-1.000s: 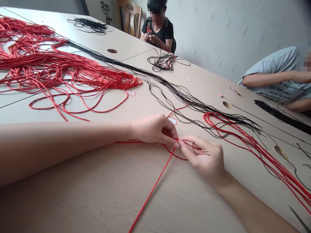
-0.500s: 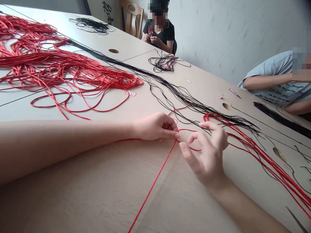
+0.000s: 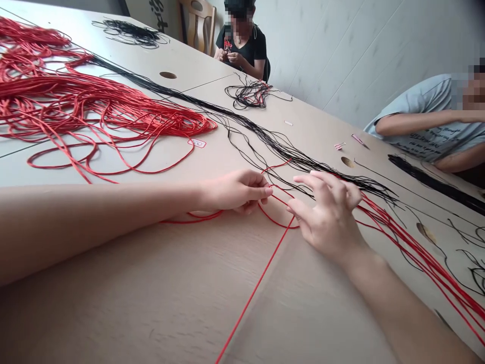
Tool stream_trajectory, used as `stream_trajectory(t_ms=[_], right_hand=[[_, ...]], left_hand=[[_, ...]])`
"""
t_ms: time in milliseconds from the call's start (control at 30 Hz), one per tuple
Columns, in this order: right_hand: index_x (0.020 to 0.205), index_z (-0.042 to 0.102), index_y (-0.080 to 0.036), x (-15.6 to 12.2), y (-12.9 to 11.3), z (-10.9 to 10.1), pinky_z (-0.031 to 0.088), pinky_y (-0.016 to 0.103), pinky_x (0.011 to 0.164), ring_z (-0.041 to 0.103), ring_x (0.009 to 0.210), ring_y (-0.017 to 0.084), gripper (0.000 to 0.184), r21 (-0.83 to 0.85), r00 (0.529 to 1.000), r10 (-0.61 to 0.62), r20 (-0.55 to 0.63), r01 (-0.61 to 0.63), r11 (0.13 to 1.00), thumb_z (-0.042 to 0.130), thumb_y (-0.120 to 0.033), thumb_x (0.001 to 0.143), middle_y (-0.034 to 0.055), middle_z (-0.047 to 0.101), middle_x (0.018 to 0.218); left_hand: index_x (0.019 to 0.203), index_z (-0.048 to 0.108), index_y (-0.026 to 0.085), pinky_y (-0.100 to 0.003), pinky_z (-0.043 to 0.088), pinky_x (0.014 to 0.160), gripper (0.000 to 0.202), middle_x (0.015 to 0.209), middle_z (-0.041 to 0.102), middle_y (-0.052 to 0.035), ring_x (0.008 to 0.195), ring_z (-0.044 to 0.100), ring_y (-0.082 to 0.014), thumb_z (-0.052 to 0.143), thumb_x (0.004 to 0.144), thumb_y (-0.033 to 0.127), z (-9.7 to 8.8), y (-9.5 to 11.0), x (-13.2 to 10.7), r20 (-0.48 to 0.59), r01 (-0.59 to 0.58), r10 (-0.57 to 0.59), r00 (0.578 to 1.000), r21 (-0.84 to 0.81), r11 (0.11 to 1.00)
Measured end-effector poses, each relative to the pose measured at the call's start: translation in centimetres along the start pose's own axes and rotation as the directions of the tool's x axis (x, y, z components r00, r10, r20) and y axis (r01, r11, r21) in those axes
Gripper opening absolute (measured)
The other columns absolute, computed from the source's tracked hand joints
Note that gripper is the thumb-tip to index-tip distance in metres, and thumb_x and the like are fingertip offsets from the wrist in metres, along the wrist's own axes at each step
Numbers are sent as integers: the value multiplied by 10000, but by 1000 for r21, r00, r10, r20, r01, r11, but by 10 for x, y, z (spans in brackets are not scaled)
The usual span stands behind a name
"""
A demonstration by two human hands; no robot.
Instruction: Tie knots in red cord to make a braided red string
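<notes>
Left hand [image 3: 238, 191] mid-frame, arm straight in from left edge, thumb and finger pinching red cord [image 3: 254, 290]. Right hand [image 3: 329, 215] right of middle, fingers bent, wide apart. Cord slants to bottom edge.

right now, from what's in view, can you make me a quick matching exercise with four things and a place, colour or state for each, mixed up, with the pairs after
1. left hand
2. red pile
3. chair
4. clip

A. wooden, beyond the table
B. small and pinkish, on the table
C. spread over the table at the picture's left
D. pinching red cord

Pairs: 1-D, 2-C, 3-A, 4-B
</notes>
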State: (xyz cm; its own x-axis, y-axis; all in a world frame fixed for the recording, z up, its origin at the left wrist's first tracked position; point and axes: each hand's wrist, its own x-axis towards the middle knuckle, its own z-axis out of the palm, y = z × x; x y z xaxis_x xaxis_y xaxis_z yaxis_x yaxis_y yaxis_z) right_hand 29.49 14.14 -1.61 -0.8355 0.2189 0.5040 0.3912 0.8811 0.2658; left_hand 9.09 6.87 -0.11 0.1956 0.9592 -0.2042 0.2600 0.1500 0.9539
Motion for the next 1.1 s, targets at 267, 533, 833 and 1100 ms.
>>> stream_trajectory(t_ms=[267, 533, 833, 1100], right_hand=[[816, 610, -218, -2, 9, -3, 196, 506, 982, 410, 1202, 275, 110, 77, 1000, 9, -11, -8, 997, 519, -164, 848, 42, 530, 1241], [1214, 471, -212, -2, -27, 5, 519, 301, 813, 569, 1026, 168, 338, 775, 929, 291, 230, -355, 522, 470, -201, 876, 73, 580, 1133], [918, 611, -184, -1, -22, 3, 434, 196, 492, 506, 617, 86, 136, 701, 927, 349, 139, -341, 626, 516, -145, 828, 25, 575, 802], [928, 639, -194, -1, -21, 2, 441, 219, 529, 520, 658, 96, 150, 721, 931, 309, 196, -350, 598, 520, -170, 840, 28, 567, 824]], left_hand=[[795, 495, 152, -203, 302, 458, 231, 500, 429, 54, 454, 358, -69, 453, 871, 366, 1, -3, -1, 16, -69, 67, 998, 164, 984], [826, 575, 123, -193, 344, 529, 241, 679, 534, 13, 591, 426, -76, 535, 818, 361, 4, -11, -1, 59, -253, 247, 967, 293, 922], [917, 635, 113, -185, 380, 548, 239, 686, 588, 0, 607, 493, -79, 565, 797, 308, 2, -10, 0, 57, -225, 217, 974, 225, 948], [820, 680, 114, -181, 325, 484, 291, 593, 542, 15, 521, 416, -64, 553, 797, 374, -2, -8, 1, 28, -201, 204, 979, 337, 920]])
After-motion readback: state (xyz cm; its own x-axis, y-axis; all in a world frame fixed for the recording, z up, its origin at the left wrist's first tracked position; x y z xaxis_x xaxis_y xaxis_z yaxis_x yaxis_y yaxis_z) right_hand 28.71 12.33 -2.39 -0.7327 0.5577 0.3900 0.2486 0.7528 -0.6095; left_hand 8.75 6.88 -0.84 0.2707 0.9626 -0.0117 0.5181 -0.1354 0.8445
